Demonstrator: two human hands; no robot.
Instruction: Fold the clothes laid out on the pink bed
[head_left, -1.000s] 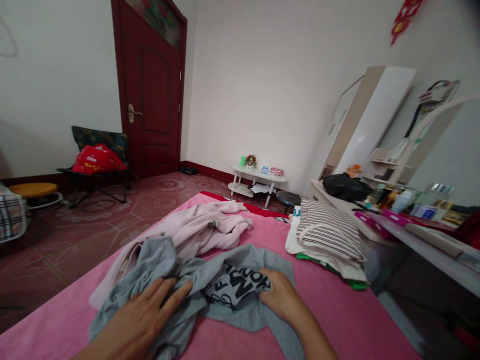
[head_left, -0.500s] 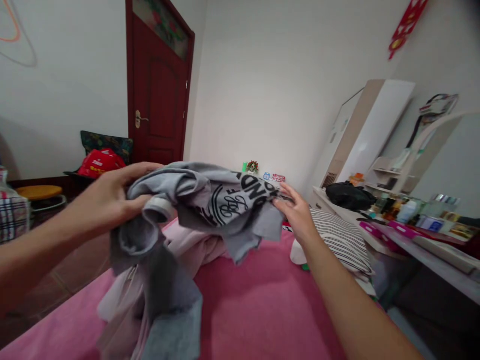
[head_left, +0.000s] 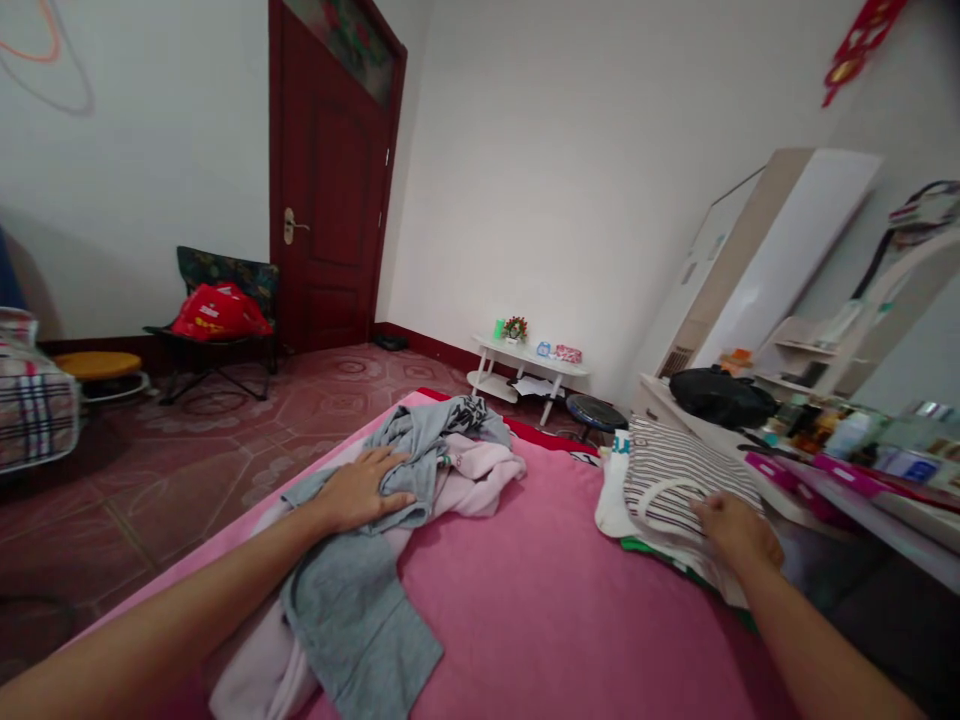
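Observation:
My left hand (head_left: 366,490) lies flat with its fingers spread on a grey T-shirt (head_left: 360,610) with dark lettering. The T-shirt is crumpled over a pale pink garment (head_left: 480,475) on the pink bed cover (head_left: 540,600). On the right, my right hand (head_left: 739,532) is closed at a black-and-white striped shirt (head_left: 682,460), by its white neckband. Its fingertips pinch the cloth there. The striped shirt tops a folded stack, with a white sock (head_left: 616,495) beside it and green cloth (head_left: 660,560) showing underneath.
A dressing table (head_left: 675,405) with a black bag (head_left: 720,397) and bottles stands on the right. At the back are a low white table (head_left: 525,350) and a round stool (head_left: 596,412). A folding chair holds a red bag (head_left: 221,312) near the door (head_left: 330,190).
The grey T-shirt, held up between both hands before, now lies on the bed over the pink garment. My left hand has lowered onto it; my right hand has let go and moved right to the striped shirt.

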